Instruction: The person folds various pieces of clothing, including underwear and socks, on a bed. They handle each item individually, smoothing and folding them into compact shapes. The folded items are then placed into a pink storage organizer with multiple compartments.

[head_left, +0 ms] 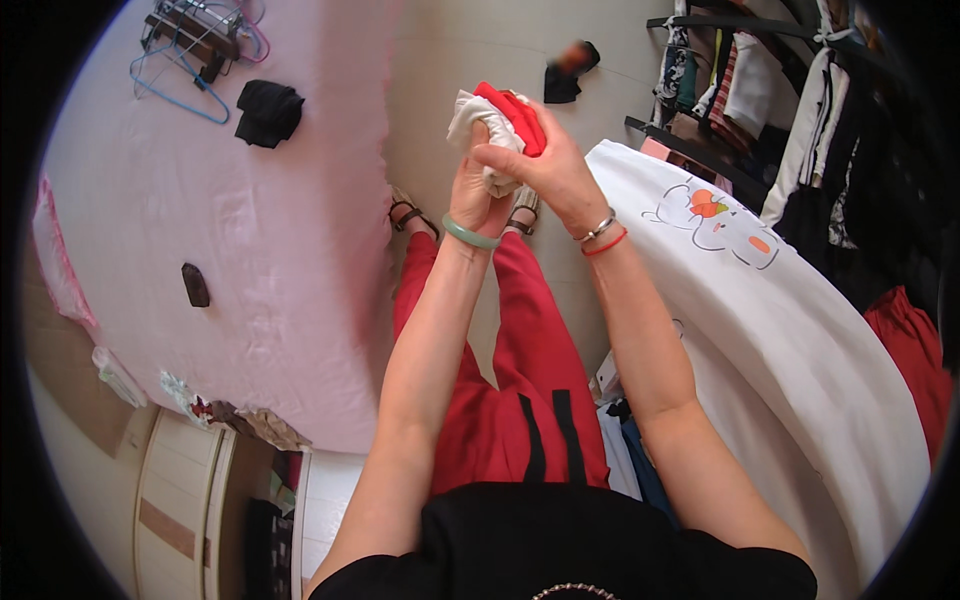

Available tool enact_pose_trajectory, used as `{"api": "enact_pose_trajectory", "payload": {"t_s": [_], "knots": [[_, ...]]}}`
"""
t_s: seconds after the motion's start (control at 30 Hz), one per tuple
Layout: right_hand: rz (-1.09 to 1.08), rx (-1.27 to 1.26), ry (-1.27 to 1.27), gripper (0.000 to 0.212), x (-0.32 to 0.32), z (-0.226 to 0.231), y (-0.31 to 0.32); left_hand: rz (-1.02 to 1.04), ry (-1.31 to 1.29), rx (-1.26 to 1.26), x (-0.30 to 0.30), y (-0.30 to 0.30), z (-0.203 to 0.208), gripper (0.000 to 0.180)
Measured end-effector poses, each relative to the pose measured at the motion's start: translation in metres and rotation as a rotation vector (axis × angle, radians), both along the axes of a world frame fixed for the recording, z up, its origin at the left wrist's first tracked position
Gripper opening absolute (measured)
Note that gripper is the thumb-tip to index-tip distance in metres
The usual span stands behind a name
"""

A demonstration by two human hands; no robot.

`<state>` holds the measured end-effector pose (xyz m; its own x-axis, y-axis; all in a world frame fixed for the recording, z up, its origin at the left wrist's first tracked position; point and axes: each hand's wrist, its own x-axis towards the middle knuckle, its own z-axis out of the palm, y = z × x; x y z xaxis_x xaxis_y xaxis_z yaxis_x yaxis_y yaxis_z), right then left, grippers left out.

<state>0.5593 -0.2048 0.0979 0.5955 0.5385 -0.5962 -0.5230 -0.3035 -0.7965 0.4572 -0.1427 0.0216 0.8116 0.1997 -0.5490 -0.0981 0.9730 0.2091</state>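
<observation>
A small folded bundle of soft cloth is held between my two hands out in front of me, above my feet. One part of it is white cloth [466, 112] and the other is red cloth [512, 112]. My left hand [482, 190], with a green bangle at the wrist, grips the bundle from below and the left. Wrapped about its right side is my right hand [556, 172], its thumb lying across the white part. A silver bracelet and a red cord circle the right wrist. What kind of garment the cloth is, I cannot tell.
On the left, a pink-sheeted bed [290, 230] bears hangers [190, 50], folded black cloth [269, 113] and a small dark object [195, 285]. To the right are a white cover [720, 240] with cartoon drawings and a rack of clothes [750, 80]. A black item [562, 86] lies on the floor.
</observation>
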Motion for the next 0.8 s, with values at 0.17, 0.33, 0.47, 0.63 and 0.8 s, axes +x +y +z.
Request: {"api": "enact_pose_trajectory", "payload": {"t_s": [0.17, 0.33, 0.47, 0.63, 0.8], "knots": [[-0.144, -0.189, -0.221, 0.080, 0.004, -0.019, -0.029, 0.054, 0.095, -0.091, 0.037, -0.037, 0.006, 0.036], [-0.173, -0.257, -0.374, 0.071, 0.023, -0.032, -0.053, 0.016, 0.134, -0.152, 0.068, -0.051, 0.008, 0.040], [-0.237, -0.099, -0.046, 0.064, 0.050, -0.032, -0.069, -0.087, 0.140, -0.028, 0.083, -0.056, -0.004, 0.040], [-0.388, -0.093, 0.020, 0.062, 0.066, -0.048, -0.069, -0.156, 0.301, 0.284, 0.105, -0.075, -0.024, 0.043], [-0.369, -0.226, -0.200, 0.059, 0.072, -0.079, -0.078, -0.236, 0.291, 0.159, 0.120, -0.070, -0.035, 0.042]]}}
